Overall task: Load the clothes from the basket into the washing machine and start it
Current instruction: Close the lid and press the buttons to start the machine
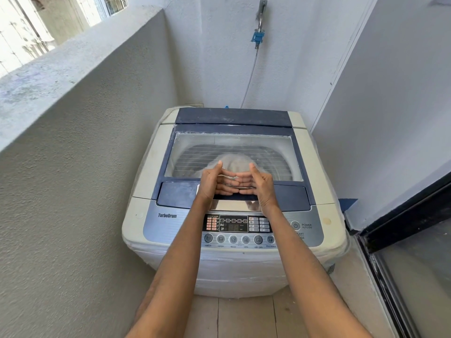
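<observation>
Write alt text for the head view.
Two bare hands, the left hand and right hand, meet fingertip to fingertip above the closed glass lid of a top-loading washing machine. Its control panel faces the viewer; a wall tap sits behind.

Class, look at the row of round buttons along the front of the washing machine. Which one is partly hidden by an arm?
The rightmost round button, labelled PROGRAM: the right forearm crosses its edge, while the other five show whole.
</observation>
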Demonstrator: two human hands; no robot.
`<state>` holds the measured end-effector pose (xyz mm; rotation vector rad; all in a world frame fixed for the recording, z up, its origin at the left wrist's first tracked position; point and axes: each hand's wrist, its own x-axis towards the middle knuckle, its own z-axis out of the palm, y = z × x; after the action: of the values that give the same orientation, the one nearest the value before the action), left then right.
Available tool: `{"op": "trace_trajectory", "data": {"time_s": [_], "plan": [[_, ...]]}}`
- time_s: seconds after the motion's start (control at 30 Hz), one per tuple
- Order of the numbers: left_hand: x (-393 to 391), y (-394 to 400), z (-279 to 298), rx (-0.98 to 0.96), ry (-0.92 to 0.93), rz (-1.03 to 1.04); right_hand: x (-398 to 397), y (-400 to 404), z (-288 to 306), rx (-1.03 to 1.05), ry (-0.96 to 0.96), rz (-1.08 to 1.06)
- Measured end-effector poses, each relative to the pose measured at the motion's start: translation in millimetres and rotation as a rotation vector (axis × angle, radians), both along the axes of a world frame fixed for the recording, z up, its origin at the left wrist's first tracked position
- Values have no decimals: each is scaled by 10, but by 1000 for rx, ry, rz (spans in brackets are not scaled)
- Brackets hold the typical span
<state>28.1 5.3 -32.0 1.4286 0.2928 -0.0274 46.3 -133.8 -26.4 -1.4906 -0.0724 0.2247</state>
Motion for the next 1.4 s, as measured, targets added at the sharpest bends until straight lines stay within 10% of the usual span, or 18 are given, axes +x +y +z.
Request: {"op": "trace_trajectory", "data": {"time_s": [1.4], "plan": [[4, 6, -66, 3, -38, 43, 61, 15, -118, -42, 6, -49]]}}
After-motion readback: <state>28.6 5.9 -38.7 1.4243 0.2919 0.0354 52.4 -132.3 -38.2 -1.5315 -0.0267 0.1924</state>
